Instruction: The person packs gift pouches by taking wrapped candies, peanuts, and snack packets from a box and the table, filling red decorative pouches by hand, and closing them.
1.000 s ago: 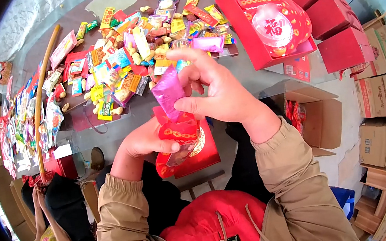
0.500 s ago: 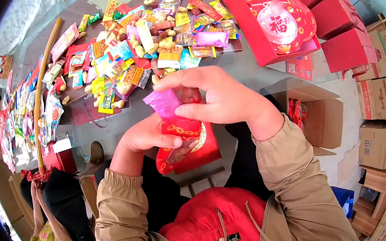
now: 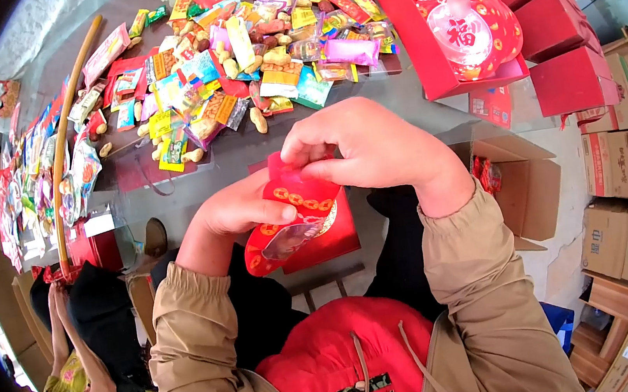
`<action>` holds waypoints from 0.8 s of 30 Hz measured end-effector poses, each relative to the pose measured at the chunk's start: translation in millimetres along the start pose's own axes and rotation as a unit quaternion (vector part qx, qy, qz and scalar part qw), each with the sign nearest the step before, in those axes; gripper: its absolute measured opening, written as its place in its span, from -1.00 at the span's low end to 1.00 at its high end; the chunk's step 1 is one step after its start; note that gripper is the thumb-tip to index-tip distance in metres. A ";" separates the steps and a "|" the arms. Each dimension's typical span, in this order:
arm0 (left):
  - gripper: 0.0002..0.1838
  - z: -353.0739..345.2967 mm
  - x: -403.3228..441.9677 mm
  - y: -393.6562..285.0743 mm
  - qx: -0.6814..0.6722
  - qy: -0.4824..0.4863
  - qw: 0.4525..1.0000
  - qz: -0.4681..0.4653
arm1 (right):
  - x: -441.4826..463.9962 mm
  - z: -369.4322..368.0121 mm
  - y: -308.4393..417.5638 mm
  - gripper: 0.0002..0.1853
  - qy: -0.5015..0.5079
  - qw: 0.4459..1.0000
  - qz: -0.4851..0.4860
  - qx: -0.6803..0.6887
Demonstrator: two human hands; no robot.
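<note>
My left hand (image 3: 242,213) is closed round a red pouch (image 3: 303,201) with gold coin prints and a clear window. At the pouch's upper edge, my right hand (image 3: 358,143) pinches the red flap between thumb and fingers. No purple packet shows between my hands. Beneath the pouch lies a red box or card (image 3: 338,232) with a gold pattern. Beyond my hands, a heap of wrapped sweets and peanuts (image 3: 235,64) spreads over the table (image 3: 211,189).
An open red box (image 3: 410,51) holds red pouches (image 3: 462,29). Several red boxes (image 3: 570,78) stand to its right. A wooden stick (image 3: 61,148) borders more packets at left. Near an open carton (image 3: 537,192) are stacked cartons (image 3: 609,238). Another person's arms (image 3: 76,335) show lower left.
The purple packet has gone down into the pouch and out of sight. My right hand has moved from that packet to the pouch's flap. The view has shifted slightly.
</note>
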State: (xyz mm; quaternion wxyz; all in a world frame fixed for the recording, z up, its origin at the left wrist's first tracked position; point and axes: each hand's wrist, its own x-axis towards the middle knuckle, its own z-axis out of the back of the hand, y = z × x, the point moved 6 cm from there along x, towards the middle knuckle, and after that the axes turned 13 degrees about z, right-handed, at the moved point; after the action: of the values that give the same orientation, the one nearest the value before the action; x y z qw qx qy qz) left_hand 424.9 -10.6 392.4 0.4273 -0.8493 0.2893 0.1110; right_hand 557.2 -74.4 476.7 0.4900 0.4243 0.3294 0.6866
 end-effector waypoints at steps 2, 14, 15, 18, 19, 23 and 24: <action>-0.21 -6.8 2.6 -4.4 0.002 -0.006 1.000 -0.013 | -0.5 -3.1 0.2 -0.84 0.031 0.999 -0.009 -0.023; -0.25 4.8 1.0 7.2 -0.041 -0.002 0.999 0.019 | -7.9 -2.8 -3.6 -0.84 0.048 0.994 0.093 0.009; -0.26 4.1 1.3 7.0 -0.047 0.004 0.999 0.022 | -10.8 -3.2 -6.7 -0.81 0.034 0.995 0.088 0.038; -0.29 2.7 1.9 5.0 -0.049 0.009 0.999 0.019 | -8.1 -5.7 -3.6 -0.71 0.122 0.989 0.078 0.017; -0.26 2.9 2.5 5.3 -0.040 0.002 0.999 0.022 | -7.3 -8.3 -2.3 -0.67 0.172 0.982 0.075 -0.009; -0.21 8.5 5.8 10.3 0.005 -0.018 0.999 0.029 | -7.6 -20.2 -1.4 -0.61 0.181 0.979 0.075 -0.062; -0.22 10.1 6.3 11.5 0.018 -0.020 0.999 0.029 | -6.2 -19.9 -1.5 -0.62 0.186 0.978 0.070 -0.066</action>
State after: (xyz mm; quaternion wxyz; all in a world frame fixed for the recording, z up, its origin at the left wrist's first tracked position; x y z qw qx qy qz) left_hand 423.8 -10.5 375.9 0.4450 -0.8302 0.3074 0.1352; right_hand 540.8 -80.6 465.3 0.3979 0.2778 0.3380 0.8064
